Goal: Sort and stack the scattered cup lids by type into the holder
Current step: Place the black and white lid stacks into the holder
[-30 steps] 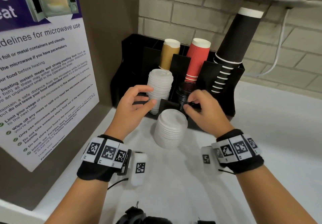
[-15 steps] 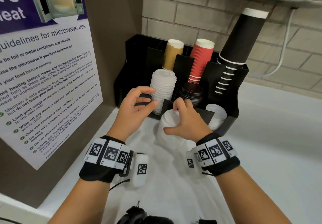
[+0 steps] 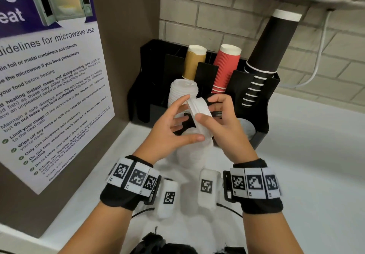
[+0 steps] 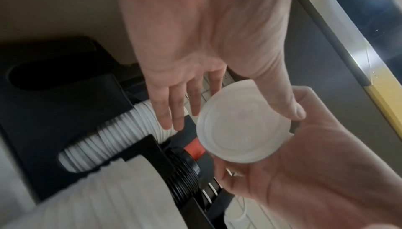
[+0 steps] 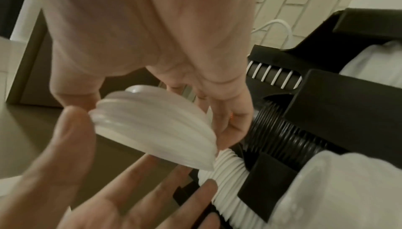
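Observation:
My right hand grips a small tilted stack of white lids between thumb and fingers, raised in front of the black holder. My left hand is beside it with fingers straight, its thumb touching the lids' rim. Below them a taller loose stack of white lids stands on the counter. In the holder's front slots are a ribbed white lid stack, black lids and more white lids. The right wrist view shows the held lids edge-on.
Brown, red and black paper cup stacks stand in the holder's back slots. A brown side panel with a microwave poster closes the left. The white counter extends to the right, below a brick wall and a white cable.
My right hand left the black lids, came to the loose white stack and lifted a few lids off it. My left hand has closed in beside them.

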